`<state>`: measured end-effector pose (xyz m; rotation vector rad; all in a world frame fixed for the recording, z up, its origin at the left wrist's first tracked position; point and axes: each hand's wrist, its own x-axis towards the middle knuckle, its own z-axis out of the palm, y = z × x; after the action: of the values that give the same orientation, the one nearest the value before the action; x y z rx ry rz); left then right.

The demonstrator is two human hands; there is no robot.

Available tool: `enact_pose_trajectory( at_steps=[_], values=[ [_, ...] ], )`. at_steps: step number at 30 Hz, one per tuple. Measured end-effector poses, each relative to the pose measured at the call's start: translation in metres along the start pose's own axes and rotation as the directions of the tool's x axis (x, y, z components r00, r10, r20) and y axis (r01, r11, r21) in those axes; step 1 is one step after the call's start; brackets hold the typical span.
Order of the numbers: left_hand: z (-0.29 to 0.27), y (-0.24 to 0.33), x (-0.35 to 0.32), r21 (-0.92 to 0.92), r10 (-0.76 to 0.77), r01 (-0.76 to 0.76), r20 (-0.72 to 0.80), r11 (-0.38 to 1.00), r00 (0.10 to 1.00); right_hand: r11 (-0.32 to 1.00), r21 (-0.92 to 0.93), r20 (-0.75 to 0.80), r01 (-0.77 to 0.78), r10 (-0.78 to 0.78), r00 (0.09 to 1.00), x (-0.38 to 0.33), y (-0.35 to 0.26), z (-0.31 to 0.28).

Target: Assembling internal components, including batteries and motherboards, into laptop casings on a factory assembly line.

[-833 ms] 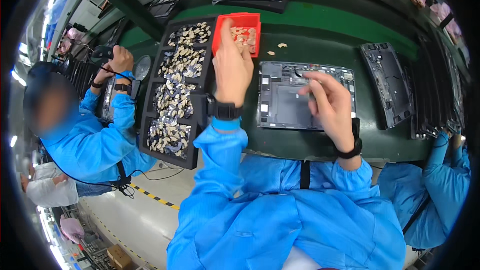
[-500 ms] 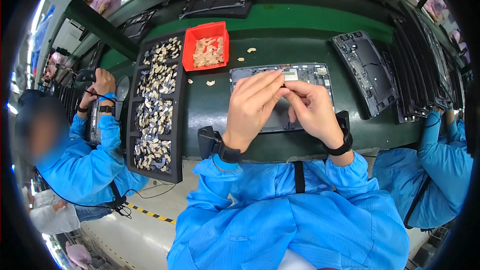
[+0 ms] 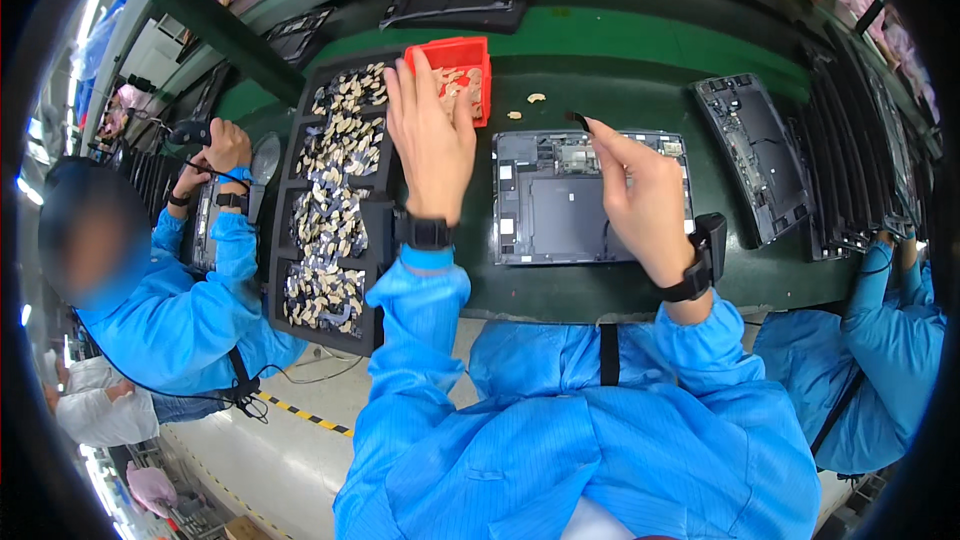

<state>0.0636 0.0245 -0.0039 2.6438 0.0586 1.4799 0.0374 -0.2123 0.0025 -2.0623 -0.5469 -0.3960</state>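
My left hand [image 3: 433, 145] is over the left side of the red bin [image 3: 478, 80], its fingers stretched out and holding nothing that I can see. Small tan curved pieces [image 3: 458, 79] lie in that bin, partly hidden by the hand. Between thumb and forefinger, my right hand [image 3: 645, 190] pinches a small black strip [image 3: 577, 121], whose exact kind I cannot make out. This hand is above the right half of an opened laptop base [image 3: 565, 220], which lies flat on the green bench with its boards and dark inner panel exposed.
At left is a black compartment tray [image 3: 362, 325] of small tan and dark pieces. Loose tan pieces [image 3: 537, 98] lie behind the laptop base. Another opened base [image 3: 752, 155] leans by a stack of dark panels [image 3: 860, 140] at right. Co-workers sit on both sides.
My hands were together over the laptop base. The left has moved away left to the red bin and opened; the right stays above the base with the black strip now showing.
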Motion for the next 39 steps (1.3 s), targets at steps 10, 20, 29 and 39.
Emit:
enact_pose_trajectory(
  at_steps=[10, 20, 29, 39],
  values=[
    [-0.065, 0.086, -0.037, -0.683, 0.052, 0.661, 0.706, 0.312, 0.706, 0.606, 0.736, 0.109, -0.302, 0.334, 0.936, -0.042, -0.003, -0.015],
    [-0.004, 0.08, -0.024, -0.513, 0.375, -0.091, 0.481, 0.853, 0.792, 0.795, 0.487, 0.052, -0.361, 0.386, 0.921, -0.062, 0.026, -0.074],
    [-0.052, 0.094, -0.041, -0.582, 0.493, -0.007, 0.681, 0.813, 0.541, 0.86, 0.198, 0.146, -0.47, 0.448, 0.882, -0.068, 0.032, -0.088],
    [-0.022, 0.094, -0.044, -0.625, 0.541, -0.04, 0.641, 0.779, 0.545, 0.835, 0.03, 0.122, -0.549, 0.542, 0.831, -0.045, 0.043, -0.06]
  ],
)
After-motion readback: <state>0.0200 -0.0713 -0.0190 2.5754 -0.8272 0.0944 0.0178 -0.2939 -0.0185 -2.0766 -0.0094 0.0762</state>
